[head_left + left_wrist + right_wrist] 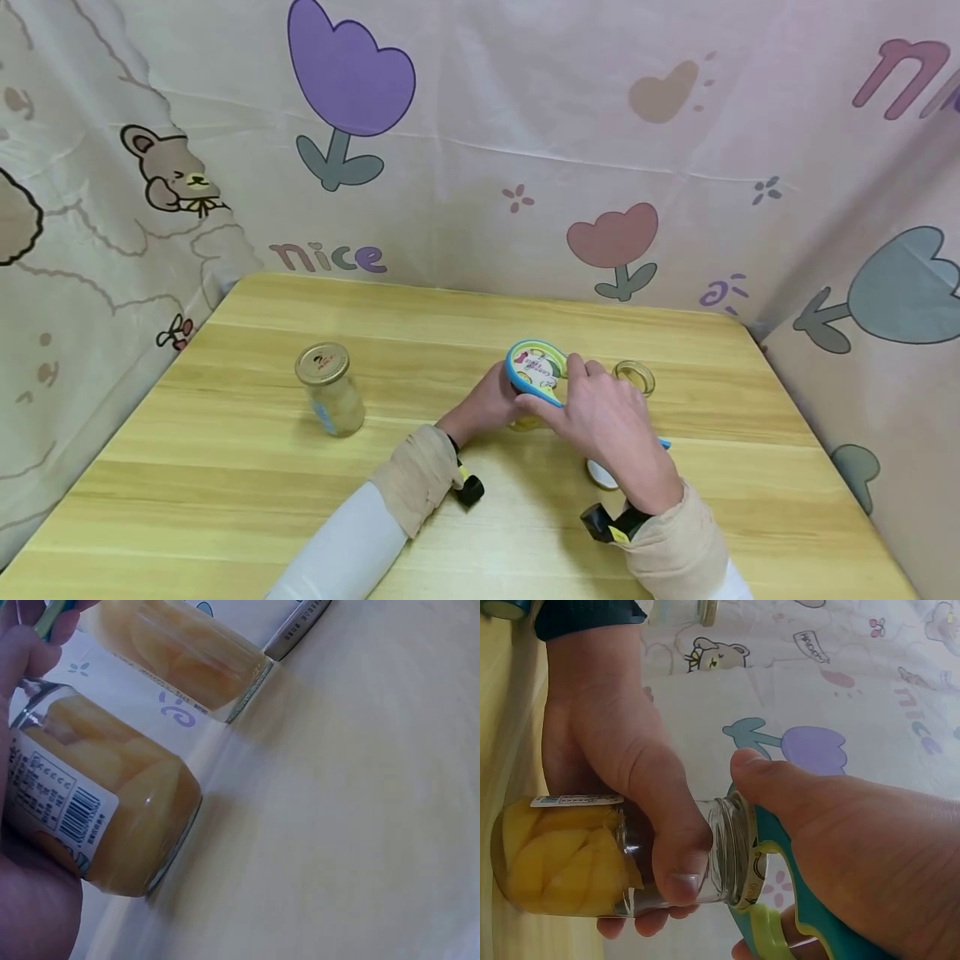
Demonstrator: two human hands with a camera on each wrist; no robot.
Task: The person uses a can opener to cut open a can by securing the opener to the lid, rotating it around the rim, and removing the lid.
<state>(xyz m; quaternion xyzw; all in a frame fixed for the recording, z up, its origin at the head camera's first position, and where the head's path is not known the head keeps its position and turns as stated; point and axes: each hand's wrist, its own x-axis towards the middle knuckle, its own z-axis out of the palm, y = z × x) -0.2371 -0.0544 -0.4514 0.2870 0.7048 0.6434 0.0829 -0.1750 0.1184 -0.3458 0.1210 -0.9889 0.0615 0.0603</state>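
Note:
My left hand (495,402) grips a glass jar of yellow fruit pieces (562,859) round its side, fingers and thumb wrapped about the glass. The jar's barcode label (67,802) faces the left wrist camera. Over the jar's printed lid (536,367) sits a blue and green jar opener (513,379), its loop round the lid's edge. My right hand (607,412) holds the opener by its handle, thumb on the near side. In the head view the hands mostly hide the jar, whose base shows just below them.
A closed jar with a gold lid (322,364) stands on the left of the wooden table (225,500). Behind my right hand shows the rim of another glass jar (634,377). A loose lid (602,475) lies under my right wrist. A printed cloth (480,108) hangs behind.

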